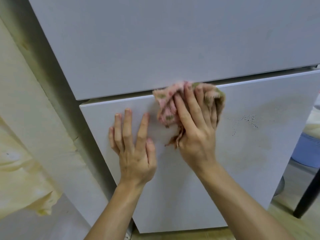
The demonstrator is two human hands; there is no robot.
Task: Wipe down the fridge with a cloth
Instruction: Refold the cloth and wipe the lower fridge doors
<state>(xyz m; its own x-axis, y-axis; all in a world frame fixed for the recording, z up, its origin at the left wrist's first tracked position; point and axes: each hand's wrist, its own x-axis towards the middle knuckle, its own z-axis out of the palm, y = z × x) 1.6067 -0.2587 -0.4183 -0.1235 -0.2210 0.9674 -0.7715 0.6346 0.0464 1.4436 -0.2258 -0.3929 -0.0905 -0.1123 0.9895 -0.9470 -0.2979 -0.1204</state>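
Mid-frame, the right hand (pixel 195 122) bunches the pink cloth (pixel 167 108) against the top edge of the fridge (pixel 242 153) lower door, likely cleaning the seam. The left hand (pixel 133 144) lies flat-fingered beside it, seemingly bracing the door.

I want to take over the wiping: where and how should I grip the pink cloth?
Probably take the cloth by its bunched middle, under the right hand, coming from the front with the palm toward the lower door. It is crumpled against that upright face, so only its front and loose hanging tail are free.
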